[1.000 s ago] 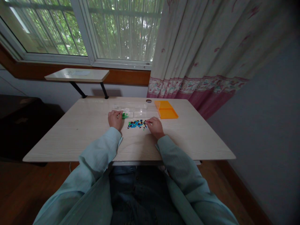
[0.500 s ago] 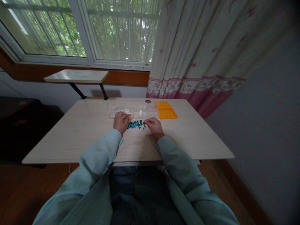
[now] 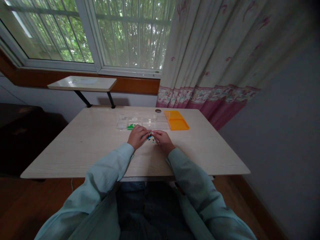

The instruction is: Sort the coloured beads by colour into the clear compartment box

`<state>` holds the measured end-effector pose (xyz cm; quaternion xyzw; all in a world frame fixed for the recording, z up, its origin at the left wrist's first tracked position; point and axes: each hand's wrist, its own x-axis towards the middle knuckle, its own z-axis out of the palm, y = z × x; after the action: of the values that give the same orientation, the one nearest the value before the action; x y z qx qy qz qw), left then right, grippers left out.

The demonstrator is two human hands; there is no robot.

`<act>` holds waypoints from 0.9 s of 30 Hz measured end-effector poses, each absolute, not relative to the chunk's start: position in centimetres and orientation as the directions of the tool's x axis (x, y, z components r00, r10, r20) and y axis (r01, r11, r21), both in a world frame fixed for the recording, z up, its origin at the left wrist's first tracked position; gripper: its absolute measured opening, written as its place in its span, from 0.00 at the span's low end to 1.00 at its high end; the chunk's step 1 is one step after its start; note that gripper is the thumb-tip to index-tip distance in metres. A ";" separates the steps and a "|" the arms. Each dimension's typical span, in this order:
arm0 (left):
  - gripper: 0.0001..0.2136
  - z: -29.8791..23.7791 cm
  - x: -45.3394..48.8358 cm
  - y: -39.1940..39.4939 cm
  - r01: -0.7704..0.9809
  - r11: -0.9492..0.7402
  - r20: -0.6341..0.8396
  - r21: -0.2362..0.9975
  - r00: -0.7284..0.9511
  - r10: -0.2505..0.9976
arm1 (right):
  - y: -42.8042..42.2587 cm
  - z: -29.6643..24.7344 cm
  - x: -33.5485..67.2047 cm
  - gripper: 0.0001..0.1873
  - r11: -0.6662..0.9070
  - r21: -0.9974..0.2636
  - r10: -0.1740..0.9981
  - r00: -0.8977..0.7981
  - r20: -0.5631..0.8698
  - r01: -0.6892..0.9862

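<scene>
Both hands meet over a pile of tiny coloured pieces (image 3: 149,137), mostly blue and dark, with much of it hidden under the fingers. My left hand (image 3: 138,136) is closed, its fingertips pressed together at the pile's left side. My right hand (image 3: 163,139) pinches at the right side, its fingertips almost touching the left ones. Anything held in either is too small to make out. Just behind the hands lies a clear plastic compartment box (image 3: 160,125). Small green pieces (image 3: 131,127) sit in one of its front compartments, left of centre.
An orange tray (image 3: 178,125) lies at the right end of the clear box. Behind it is a round cable hole (image 3: 158,111) in the wooden table (image 3: 100,146). A raised shelf (image 3: 85,83) stands at the back left, and a curtain (image 3: 200,66) hangs behind the table.
My left hand has moved right, away from the box's front compartments and over the pile, uncovering the green pieces. My right hand has shifted slightly left and nearer, so the fingertips now meet.
</scene>
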<state>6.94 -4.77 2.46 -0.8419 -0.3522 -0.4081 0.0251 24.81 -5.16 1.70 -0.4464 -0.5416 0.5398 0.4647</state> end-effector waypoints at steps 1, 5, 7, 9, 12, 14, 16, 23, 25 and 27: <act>0.12 2.5 7.0 -4.8 0.608 -0.755 0.708 0.246 0.419 0.568 | -5.3 1.8 24.8 0.22 -0.001 -0.999 0.982 -0.190 0.009 -0.051; 0.11 2.6 7.0 -4.8 0.578 -0.779 0.718 0.244 0.432 0.546 | -5.6 2.2 24.9 0.21 -0.030 -0.991 0.970 -0.244 0.002 -0.129; 0.12 2.6 7.0 -4.9 0.566 -0.786 0.723 0.247 0.433 0.539 | -5.8 2.2 25.0 0.20 -0.042 -0.988 0.967 -0.254 -0.003 -0.148; 0.11 2.6 6.9 -4.9 0.561 -0.788 0.725 0.253 0.430 0.538 | -5.9 2.2 25.0 0.20 -0.047 -0.986 0.964 -0.265 -0.003 -0.160; 0.11 2.5 6.8 -4.9 0.558 -0.787 0.734 0.264 0.413 0.539 | -6.2 2.4 24.9 0.19 -0.050 -0.985 0.958 -0.286 -0.001 -0.164; 0.11 2.5 6.6 -4.9 0.555 -0.786 0.740 0.273 0.401 0.540 | -6.3 2.6 24.8 0.19 -0.051 -0.986 0.956 -0.294 -0.002 -0.159; 0.11 2.4 6.5 -5.0 0.560 -0.777 0.737 0.289 0.387 0.553 | -6.4 2.6 24.7 0.18 -0.058 -0.987 0.950 -0.313 -0.008 -0.151; 0.10 2.2 5.7 -4.5 0.607 -0.648 0.718 0.461 0.173 0.674 | -6.4 3.3 25.1 0.18 -0.069 -0.981 0.966 -0.256 -0.020 -0.183; 0.10 2.2 5.3 -4.1 0.627 -0.581 0.706 0.518 0.069 0.704 | -7.0 5.0 24.9 0.16 -0.053 -0.959 0.984 -0.177 -0.003 -0.279; 0.11 2.1 4.8 -3.6 0.633 -0.530 0.692 0.564 -0.012 0.722 | -8.5 7.5 24.3 0.14 -0.009 -0.939 0.984 -0.171 0.053 -0.342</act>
<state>4.77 -3.60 2.11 -0.7017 -0.4827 -0.5223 -0.0428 24.29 -8.52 7.51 -0.3533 -0.4538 0.6160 0.5383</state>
